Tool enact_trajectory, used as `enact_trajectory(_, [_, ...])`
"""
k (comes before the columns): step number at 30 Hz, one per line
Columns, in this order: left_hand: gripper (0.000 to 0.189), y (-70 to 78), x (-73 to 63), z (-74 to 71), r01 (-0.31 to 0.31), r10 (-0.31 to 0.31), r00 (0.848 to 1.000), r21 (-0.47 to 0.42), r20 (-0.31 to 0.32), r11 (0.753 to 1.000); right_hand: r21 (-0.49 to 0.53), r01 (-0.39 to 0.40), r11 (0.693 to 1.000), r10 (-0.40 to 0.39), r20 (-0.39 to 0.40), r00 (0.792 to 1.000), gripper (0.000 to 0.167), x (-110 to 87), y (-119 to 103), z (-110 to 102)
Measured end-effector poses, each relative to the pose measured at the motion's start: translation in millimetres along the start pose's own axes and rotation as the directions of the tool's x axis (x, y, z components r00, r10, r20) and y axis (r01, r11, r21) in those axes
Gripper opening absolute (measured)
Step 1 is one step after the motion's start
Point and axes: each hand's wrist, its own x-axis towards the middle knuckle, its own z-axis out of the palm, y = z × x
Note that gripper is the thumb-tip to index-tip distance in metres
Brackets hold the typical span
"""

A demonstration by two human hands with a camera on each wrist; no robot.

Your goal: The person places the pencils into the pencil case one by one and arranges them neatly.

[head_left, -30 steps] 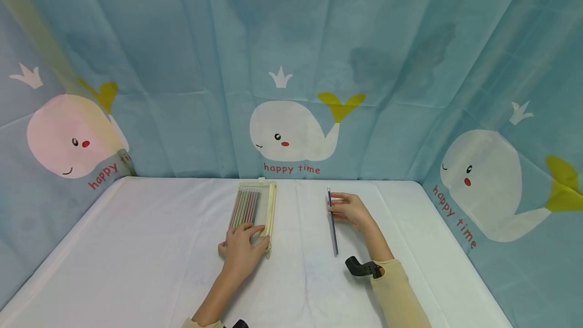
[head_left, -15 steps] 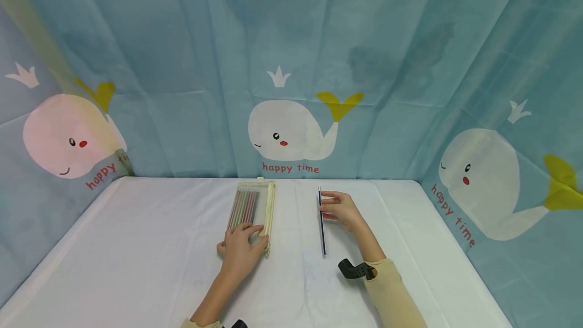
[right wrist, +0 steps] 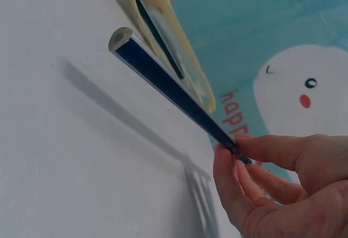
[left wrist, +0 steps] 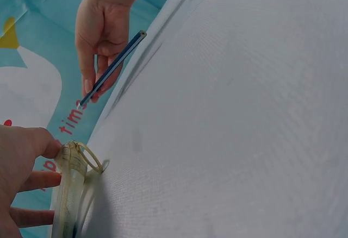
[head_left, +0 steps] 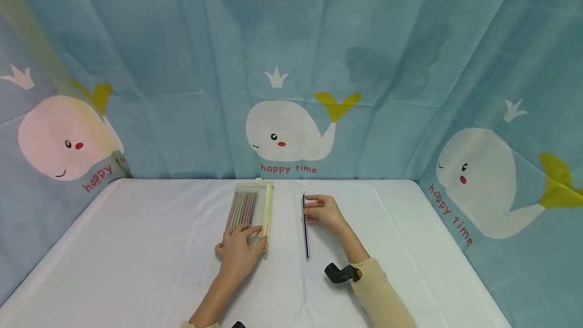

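Observation:
A clear pouch with a cream zipped edge lies near the far side of the table. Several coloured pencils show through it side by side. My left hand grips the pouch across its near end, thumb and fingers spread to its sides. In the left wrist view, fingers meet the pouch's cream edge, beside a small loop. To the right of the pouch, my right hand pinches a dark blue pencil near its far end. Its flat, unsharpened end points toward me, above the cloth.
A white cloth covers the table. Blue curtains with printed whales rise along the far and side edges. A black camera mount sits at my right wrist, close over the cloth.
My right hand has carried the blue pencil leftward, closer to the pouch, and the pencil now stands nearly straight away from me. My left hand keeps its hold on the pouch.

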Motion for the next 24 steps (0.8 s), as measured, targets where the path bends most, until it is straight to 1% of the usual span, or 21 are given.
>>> enact_trajectory(9, [0.032,-0.1,0.6,-1.4,0.012,-0.012,1.0,0.003,0.012,1.0,0.013,0.009,1.0,-0.009,0.007,1.0,0.046,4.7,-6,22])
enact_trajectory(15, [0.033,0.6,1.1,-1.0,0.018,-0.018,1.0,0.031,0.014,0.999,0.019,0.022,1.0,-0.022,0.011,1.0,0.046,8.1,-8,34])
enact_trajectory(20, [0.033,-0.1,1.4,-0.3,0.019,-0.02,1.0,0.035,0.008,0.999,0.01,0.04,0.999,-0.04,0.017,0.999,0.046,11.0,-10,44])
enact_trajectory(24, [0.033,0.4,1.9,0.2,0.022,-0.022,1.0,0.038,0.008,0.999,0.0,0.037,0.999,-0.037,0.025,0.999,0.046,13.8,-13,52])
